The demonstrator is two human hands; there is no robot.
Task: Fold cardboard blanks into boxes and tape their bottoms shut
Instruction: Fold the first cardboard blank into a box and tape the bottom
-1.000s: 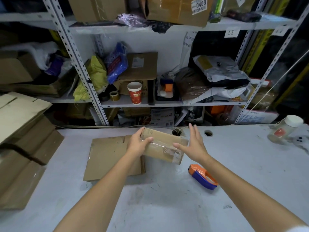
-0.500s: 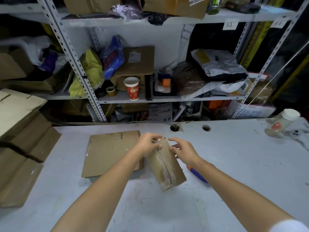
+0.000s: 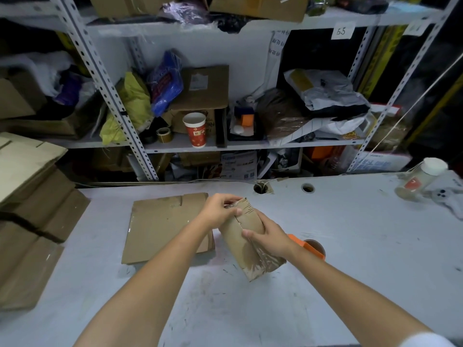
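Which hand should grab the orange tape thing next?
Probably the right hand: the tape dispenser lies just behind it, while the left hand pinches the top of the box.

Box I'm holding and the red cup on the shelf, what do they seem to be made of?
The box: brown cardboard, matte, with a creased top edge. The tape on its lower end: glossy and clear, likely plastic, since it catches the light. The cup: probably paper, red printed wall, white inside; any coating cannot be told.

Brown box [image 3: 246, 249], orange tape dispenser [image 3: 304, 245], red-and-white cup [image 3: 195, 130], grey table [image 3: 350, 234]
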